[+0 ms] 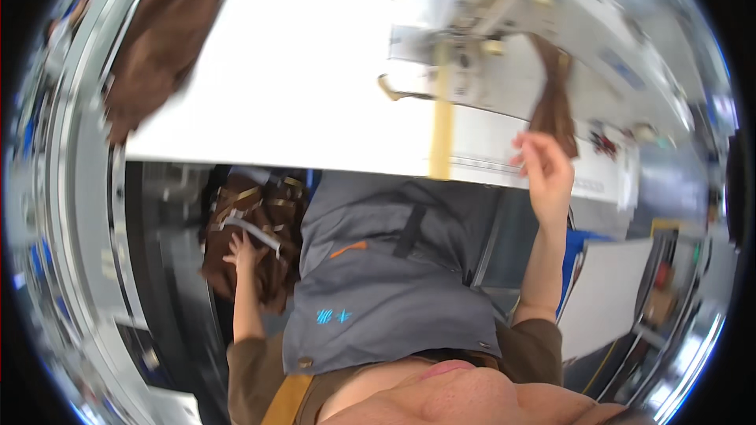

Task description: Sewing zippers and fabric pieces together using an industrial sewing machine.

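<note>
My left hand (pixel 242 252) is down beside my lap at the left, fingers spread. It rests on a heap of brown fabric pieces (pixel 256 275) with light tan strips and a pale grey band (pixel 253 234) across them. My right hand (pixel 546 164) is raised at the table's front edge on the right, its fingers loosely bent and apart, with nothing visible in them. Just beyond it a narrow brown fabric piece (pixel 554 98) lies on the bed of a sewing machine (pixel 492 4). The machine's needle area is blurred.
A yellow strip (pixel 442 122) runs to the front edge of the white table (pixel 299 71). A bundle of brown fabric (pixel 161 43) hangs over the table's left side. Small dark and red items (pixel 605 142) lie at the right. A white board (pixel 606 295) stands at lower right.
</note>
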The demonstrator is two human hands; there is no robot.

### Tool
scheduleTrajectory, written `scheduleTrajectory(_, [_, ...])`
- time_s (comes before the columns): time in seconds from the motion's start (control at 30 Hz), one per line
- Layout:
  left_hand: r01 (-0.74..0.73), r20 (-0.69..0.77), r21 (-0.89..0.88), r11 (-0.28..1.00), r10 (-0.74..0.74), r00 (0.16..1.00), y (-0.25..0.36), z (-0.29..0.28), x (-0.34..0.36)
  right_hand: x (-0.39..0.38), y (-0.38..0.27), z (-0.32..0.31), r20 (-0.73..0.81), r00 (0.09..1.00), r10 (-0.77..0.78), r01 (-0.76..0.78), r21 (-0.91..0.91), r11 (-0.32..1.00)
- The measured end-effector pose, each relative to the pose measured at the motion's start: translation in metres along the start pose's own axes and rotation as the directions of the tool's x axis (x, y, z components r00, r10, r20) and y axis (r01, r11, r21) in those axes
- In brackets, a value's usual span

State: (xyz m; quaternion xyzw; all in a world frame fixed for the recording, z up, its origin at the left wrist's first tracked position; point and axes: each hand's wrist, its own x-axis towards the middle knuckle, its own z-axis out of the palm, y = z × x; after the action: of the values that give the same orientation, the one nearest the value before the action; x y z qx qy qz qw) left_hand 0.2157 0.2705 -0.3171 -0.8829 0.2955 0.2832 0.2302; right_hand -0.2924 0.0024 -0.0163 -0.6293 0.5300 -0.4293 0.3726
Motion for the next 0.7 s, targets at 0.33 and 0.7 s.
scheduleTrajectory(0.33, [-0.816,0.208,-0.574,-0.073,0.950,-0.232,0.232,-0.257,-0.241,0.069,0.033,-0.051,-0.379,0.926,0.008,-0.307,-0.738,0.601])
scheduleTrajectory(0.7, [-0.334,-0.046,-0.942,-0.037,0.999,0.020,0.444,-0.278,-0.293,0.066,0.027,-0.076,-0.334,0.942,-0.040,0.041,-0.004,0.999])
